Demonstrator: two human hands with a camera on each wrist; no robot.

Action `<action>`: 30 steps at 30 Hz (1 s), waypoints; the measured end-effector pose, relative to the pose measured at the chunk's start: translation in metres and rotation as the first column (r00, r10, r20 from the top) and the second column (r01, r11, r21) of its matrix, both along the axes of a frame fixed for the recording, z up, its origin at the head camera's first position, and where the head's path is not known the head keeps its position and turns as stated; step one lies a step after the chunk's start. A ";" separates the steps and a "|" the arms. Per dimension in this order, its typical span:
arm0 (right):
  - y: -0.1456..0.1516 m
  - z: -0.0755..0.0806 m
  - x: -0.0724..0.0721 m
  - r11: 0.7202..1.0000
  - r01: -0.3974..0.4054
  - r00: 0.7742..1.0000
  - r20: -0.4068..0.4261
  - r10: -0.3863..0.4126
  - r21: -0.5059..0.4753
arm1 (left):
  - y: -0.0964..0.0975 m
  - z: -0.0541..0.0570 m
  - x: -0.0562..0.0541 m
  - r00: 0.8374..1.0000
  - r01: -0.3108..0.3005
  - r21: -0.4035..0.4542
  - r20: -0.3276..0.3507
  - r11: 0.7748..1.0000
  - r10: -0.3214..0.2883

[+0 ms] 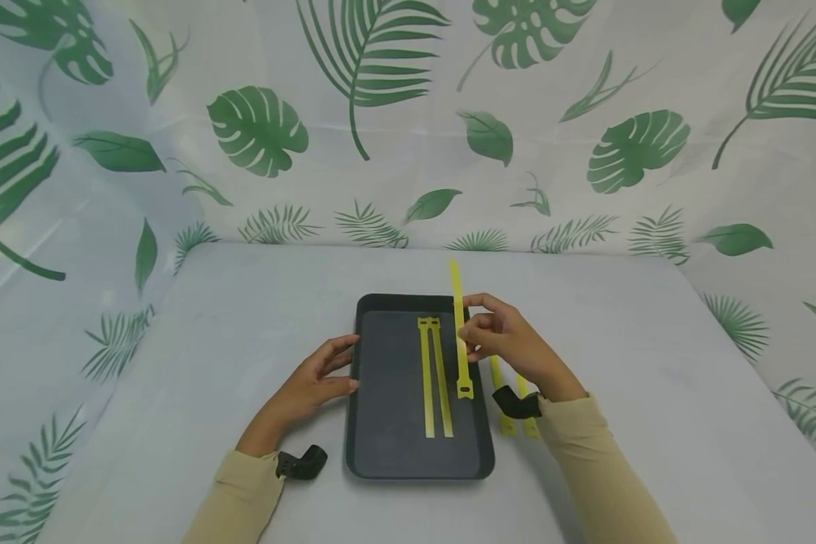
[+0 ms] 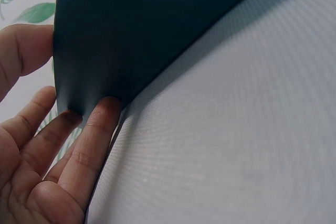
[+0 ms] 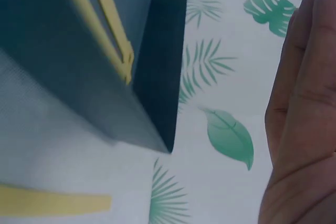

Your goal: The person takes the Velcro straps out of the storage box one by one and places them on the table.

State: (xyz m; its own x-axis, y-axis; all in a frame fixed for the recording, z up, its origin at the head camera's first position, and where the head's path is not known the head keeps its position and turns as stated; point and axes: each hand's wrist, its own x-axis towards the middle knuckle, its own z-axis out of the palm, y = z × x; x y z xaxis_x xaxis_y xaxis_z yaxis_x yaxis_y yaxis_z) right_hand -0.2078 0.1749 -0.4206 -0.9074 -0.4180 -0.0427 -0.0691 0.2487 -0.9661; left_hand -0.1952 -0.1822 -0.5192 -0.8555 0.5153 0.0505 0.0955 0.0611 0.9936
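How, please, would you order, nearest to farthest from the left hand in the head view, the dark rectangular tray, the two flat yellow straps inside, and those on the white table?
1. Dark rectangular tray: touching the left hand.
2. Two flat yellow straps inside: right of centre.
3. Flat yellow straps on the white table: right of the tray.

Leaf-print sheeting point(image 1: 544, 151) around the table point(image 1: 258, 310) suggests a booth.

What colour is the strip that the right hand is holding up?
The strip is yellow; it shows best in the head view.
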 end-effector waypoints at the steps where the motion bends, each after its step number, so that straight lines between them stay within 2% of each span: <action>1: 0.002 -0.001 0.001 1.000 0.004 1.000 0.001 -0.004 0.006 | 0.000 0.000 0.000 1.000 -0.001 -0.001 0.004 1.000 0.001; 9: 0.012 -0.005 0.003 0.999 0.034 0.999 0.000 -0.034 0.013 | -0.001 0.001 0.000 1.000 -0.005 -0.009 0.022 1.000 0.006; 17: 0.023 -0.010 0.005 0.999 0.053 0.999 0.011 -0.052 -0.009 | -0.001 0.001 0.001 1.000 0.001 -0.015 -0.008 1.000 -0.001; 30: 0.038 -0.014 0.012 0.996 0.083 0.996 0.011 -0.083 -0.011 | 0.000 0.003 0.002 1.000 -0.010 -0.011 0.014 1.000 0.011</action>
State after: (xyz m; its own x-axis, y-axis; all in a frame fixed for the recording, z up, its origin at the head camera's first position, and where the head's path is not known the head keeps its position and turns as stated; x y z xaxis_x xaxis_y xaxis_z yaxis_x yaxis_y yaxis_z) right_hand -0.1959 0.2126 -0.4347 -0.9386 -0.3415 -0.0484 -0.0381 0.2421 -0.9695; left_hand -0.1928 -0.1822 -0.5165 -0.8615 0.5068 0.0326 0.0807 0.0734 0.9940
